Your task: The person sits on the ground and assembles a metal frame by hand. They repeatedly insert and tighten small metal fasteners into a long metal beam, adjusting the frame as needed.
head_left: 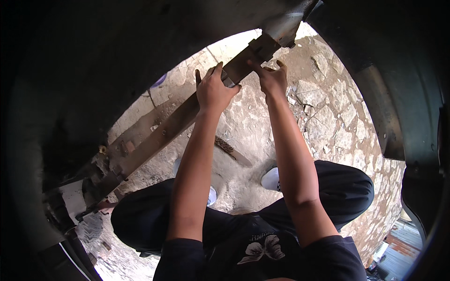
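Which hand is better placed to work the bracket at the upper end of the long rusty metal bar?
Probably the right hand: its fingers touch the bar beside the bracket. The left hand grips lower down.
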`<state>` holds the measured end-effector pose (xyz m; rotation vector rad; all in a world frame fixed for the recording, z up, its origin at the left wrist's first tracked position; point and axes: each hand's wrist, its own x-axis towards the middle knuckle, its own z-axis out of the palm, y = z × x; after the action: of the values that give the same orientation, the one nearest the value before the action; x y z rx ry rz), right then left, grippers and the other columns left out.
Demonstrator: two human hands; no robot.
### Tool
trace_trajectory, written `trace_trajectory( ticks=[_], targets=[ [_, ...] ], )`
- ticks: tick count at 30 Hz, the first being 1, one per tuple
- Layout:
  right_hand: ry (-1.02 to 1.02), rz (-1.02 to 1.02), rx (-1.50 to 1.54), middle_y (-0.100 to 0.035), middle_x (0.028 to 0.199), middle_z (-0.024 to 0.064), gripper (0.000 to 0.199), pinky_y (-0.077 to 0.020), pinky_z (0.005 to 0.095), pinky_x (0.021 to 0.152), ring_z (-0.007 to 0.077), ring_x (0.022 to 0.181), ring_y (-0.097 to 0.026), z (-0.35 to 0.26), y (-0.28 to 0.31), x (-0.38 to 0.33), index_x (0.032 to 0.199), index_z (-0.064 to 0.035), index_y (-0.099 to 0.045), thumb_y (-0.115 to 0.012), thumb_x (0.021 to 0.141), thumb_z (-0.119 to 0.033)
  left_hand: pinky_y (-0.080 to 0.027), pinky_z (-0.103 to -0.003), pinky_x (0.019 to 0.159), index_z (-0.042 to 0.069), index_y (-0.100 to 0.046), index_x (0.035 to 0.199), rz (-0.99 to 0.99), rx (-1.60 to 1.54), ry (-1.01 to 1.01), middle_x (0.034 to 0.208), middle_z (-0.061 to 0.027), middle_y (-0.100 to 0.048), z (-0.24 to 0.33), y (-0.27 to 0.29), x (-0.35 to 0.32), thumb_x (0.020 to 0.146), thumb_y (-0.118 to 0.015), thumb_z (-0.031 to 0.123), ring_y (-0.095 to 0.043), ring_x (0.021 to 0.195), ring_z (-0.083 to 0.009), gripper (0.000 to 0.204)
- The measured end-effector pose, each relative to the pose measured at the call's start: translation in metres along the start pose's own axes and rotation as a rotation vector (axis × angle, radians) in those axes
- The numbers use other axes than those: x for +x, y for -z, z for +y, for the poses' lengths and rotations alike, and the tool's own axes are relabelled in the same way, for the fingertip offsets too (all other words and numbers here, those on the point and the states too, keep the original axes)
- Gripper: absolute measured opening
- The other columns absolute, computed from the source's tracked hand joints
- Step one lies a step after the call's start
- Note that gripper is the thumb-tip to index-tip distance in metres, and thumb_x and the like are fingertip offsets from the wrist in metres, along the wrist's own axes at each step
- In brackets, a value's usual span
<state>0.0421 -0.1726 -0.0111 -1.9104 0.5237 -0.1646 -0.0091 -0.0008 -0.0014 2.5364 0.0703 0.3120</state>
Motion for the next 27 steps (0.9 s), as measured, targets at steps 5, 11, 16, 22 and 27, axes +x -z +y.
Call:
trace_trajectory(
  ticks=[5,11,16,22,27],
  targets=[
    [0.092,0.067,0.164,-0.068,0.076,0.0075,0.119,-0.0408,0.0271,0.045,0.0115,0.053,-0.055,-0.002,-0.03,0.033,0.153,0.0121,-0.03,-0.098,0.068,-0.035,-0.054,-0.045,0.1,0.004,-0.061,0.139,-0.004,-0.024,-0.033,0.127,-0.0196,-0.069,0.005,-0.007,0.005,0.068,-0.092,0.036,-0.068,0.116,-0.0367,0.084],
    [-0.159,-0.103,0.279,-0.071,0.1,0.0183,0.119,-0.0436,0.0328,0.061,0.0214,0.068,-0.057,0.008,-0.013,-0.017,0.157,0.0096,-0.022,-0.095,0.071,-0.029,-0.052,-0.044,0.104,0.004,-0.059,0.141,-0.063,-0.022,-0.003,0.125,-0.0226,-0.07,-0.003,0.002,0.003,0.066,-0.092,0.035,-0.067,0.118,-0.0379,0.088],
    [-0.257,-0.146,0.441,-0.068,0.091,0.0118,0.102,-0.0279,0.0264,0.039,0.0098,0.042,-0.039,-0.02,-0.009,-0.028,0.153,0.0085,-0.028,-0.091,0.078,-0.017,-0.051,-0.044,0.105,0.005,-0.057,0.143,-0.012,-0.033,-0.032,0.13,-0.0219,-0.068,-0.001,0.0,0.001,0.067,-0.092,0.033,-0.066,0.119,-0.0384,0.088],
    [-0.197,-0.087,0.279,-0.068,0.121,0.0241,0.131,-0.0545,0.0343,0.093,0.0306,0.108,-0.07,0.005,-0.027,-0.009,0.156,0.0106,-0.022,-0.1,0.062,-0.036,-0.05,-0.045,0.107,0.005,-0.057,0.143,-0.048,-0.025,-0.009,0.13,-0.0208,-0.068,0.0,-0.001,0.002,0.065,-0.093,0.032,-0.065,0.121,-0.038,0.09],
    [-0.192,-0.142,0.343,-0.068,0.124,0.0228,0.129,-0.0532,0.0349,0.099,0.032,0.112,-0.07,-0.006,-0.014,-0.027,0.155,0.0097,-0.027,-0.1,0.06,-0.038,-0.043,-0.045,0.115,0.003,-0.056,0.143,-0.019,-0.075,-0.01,0.131,-0.021,-0.068,0.002,-0.002,0.002,0.065,-0.093,0.03,-0.064,0.123,-0.0372,0.09]
  ],
)
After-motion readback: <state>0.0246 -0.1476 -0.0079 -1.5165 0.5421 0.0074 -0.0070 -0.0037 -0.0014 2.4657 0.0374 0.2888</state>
